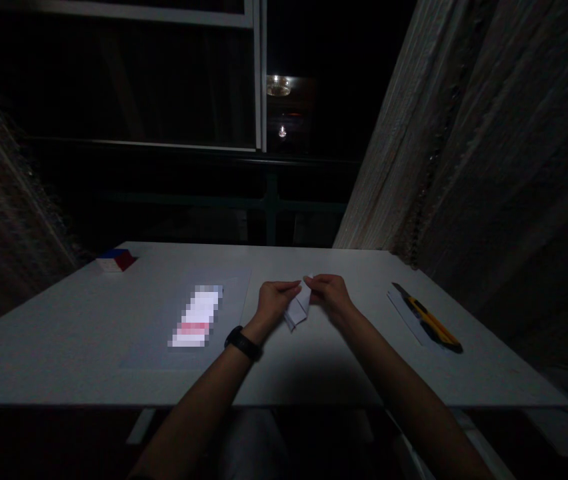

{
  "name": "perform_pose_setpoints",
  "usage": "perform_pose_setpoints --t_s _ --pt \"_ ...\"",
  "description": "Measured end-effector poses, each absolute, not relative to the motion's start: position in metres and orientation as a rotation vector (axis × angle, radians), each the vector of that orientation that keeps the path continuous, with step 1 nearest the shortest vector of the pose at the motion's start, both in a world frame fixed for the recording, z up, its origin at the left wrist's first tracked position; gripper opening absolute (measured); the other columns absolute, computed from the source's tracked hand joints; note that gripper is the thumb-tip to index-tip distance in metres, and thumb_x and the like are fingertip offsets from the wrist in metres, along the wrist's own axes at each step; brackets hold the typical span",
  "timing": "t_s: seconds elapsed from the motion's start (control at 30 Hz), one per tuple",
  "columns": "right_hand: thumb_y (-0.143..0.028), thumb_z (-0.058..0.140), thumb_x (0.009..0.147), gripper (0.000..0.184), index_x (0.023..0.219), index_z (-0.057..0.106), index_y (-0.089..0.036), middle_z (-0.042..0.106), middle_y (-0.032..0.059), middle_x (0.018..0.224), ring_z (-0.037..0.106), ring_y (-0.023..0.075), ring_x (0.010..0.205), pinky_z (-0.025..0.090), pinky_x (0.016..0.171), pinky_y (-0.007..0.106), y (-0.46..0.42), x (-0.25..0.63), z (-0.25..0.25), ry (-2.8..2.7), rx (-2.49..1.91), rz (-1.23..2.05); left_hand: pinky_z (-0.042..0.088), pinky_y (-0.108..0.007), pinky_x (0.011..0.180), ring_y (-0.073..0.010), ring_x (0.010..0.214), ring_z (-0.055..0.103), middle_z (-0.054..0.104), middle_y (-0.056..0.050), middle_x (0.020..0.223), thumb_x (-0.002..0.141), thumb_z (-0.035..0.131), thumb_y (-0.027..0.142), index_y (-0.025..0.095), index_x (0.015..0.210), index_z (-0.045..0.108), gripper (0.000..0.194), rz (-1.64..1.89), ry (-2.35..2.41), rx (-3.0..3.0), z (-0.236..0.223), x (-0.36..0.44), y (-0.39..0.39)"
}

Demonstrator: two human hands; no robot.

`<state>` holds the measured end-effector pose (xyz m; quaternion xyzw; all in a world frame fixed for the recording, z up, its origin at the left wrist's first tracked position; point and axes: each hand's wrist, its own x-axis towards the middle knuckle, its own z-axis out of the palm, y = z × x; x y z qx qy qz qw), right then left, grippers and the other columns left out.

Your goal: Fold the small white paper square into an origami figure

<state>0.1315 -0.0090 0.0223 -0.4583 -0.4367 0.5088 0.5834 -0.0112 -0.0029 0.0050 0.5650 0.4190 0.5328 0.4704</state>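
Observation:
A small folded piece of white paper (298,311) is held up between my two hands, just above the white table. My left hand (275,298), with a black band on its wrist, pinches the paper's upper left edge. Opposite it, my right hand (333,291) has thumb and fingers closed on the upper right corner. Creases and layered flaps show on the paper, its lower end pointing toward me. The fingertips cover part of its top.
A lit phone (197,317), its screen blurred, lies on a paper sheet (234,300) to the left. A puzzle cube (116,260) sits at the far left of the table (344,373). To the right lies a yellow-and-black utility knife (427,317) beside a white strip (407,317).

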Motion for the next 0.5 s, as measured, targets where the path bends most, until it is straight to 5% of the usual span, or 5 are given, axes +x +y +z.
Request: perform_pose_setpoints --t_s 0.5 --pt "-0.035 0.08 0.044 0.03 0.051 0.061 -0.014 0.059 0.0011 0.048 0.055 0.0131 0.046 0.048 0.048 0.027 -0.0101 0.1313 0.025 -0.961 -1.087 1.133 0.048 -0.031 0.072 -0.0227 0.079 0.064 0.071 -0.01 0.082 0.06 0.073 0.027 0.014 0.086 0.072 0.029 1.281 1.049 1.407 0.0014 -0.0111 -0.0011"
